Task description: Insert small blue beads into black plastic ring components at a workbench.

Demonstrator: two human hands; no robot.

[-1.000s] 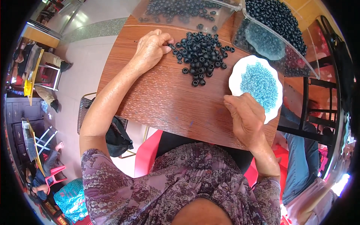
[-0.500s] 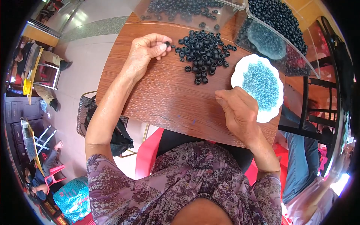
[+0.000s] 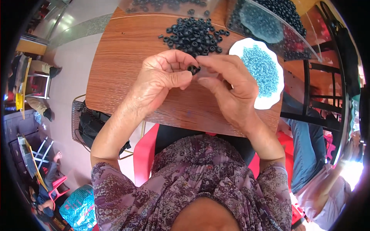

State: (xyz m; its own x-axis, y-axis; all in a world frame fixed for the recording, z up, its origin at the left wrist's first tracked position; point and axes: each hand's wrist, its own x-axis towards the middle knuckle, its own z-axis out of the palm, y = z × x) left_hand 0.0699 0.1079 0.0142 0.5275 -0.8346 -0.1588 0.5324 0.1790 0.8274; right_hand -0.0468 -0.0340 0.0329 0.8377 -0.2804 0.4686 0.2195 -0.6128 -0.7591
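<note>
Over the wooden table, my left hand [image 3: 163, 75] is closed, pinching a black ring-like bead [image 3: 192, 69] between thumb and fingertips. My right hand [image 3: 235, 82] meets it from the other side, its index fingertip close to the left fingertips. The right thumb and index finger are apart around the bead's right side; blur there hides whether they touch it. Just beyond both hands lies a heap of round black beads with holes [image 3: 194, 34]. Beside my right hand, a white scalloped plate [image 3: 274, 101] holds tiny light blue beads.
Clear plastic bins of black beads stand at the table's far side, one at the back [image 3: 165, 8] and one at the right [image 3: 283, 36]. A black bag [image 3: 92, 129] rests on a wire seat left of the table [image 3: 110, 82]. Another person's legs [image 3: 306, 154] are at the right.
Both hands have come together above the table, the left moving right and nearer with its bead, the right moving left and farther. The whole view has shifted slightly.
</note>
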